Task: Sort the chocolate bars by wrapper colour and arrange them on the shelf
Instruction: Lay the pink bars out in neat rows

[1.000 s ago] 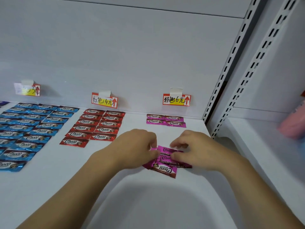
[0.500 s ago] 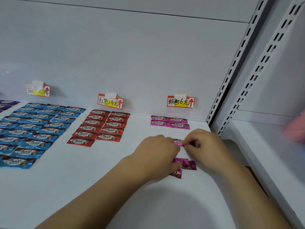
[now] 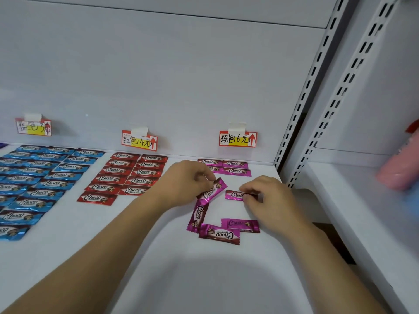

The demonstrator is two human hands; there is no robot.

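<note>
Both hands have risen toward the back wall since half a second ago, each carrying a pink bar away from the loose pile.

Head view — contents:

- Left hand (image 3: 188, 183): fingers curled, pinching the upper end of a tilted pink bar (image 3: 212, 191); the bar's lower end hangs toward the shelf (image 3: 158, 268).
- Right hand (image 3: 265, 196): fingers curled, pinching the right end of a level pink bar (image 3: 234, 195), held just above or on the shelf — which one cannot be told.
- Loose pink bars, near the front between the forearms: one lying nearly upright (image 3: 196, 216), one upside-down with a darker wrapper (image 3: 219, 234), one level (image 3: 240, 225) partly under the right wrist. The three touch or overlap at their ends.
- Pink group (image 3: 235, 167): four bars in two rows at the back, below the pink tag (image 3: 237, 138); the left hand covers part of the left pair.
- Red group (image 3: 127, 175): two columns of bars below the red tag (image 3: 139, 140), with one extra bar at the front left.
- Blue group (image 3: 43, 182): several columns of bars at far left below the blue tag (image 3: 33, 126), running out of frame.
- Purple wrapper edge (image 3: 3, 145) at the far left border.
- Slotted uprights (image 3: 306, 87) dividing this shelf from the next bay.
- Blurred pink object (image 3: 399, 168) on the right-hand bay's shelf; what it is cannot be told.
</note>
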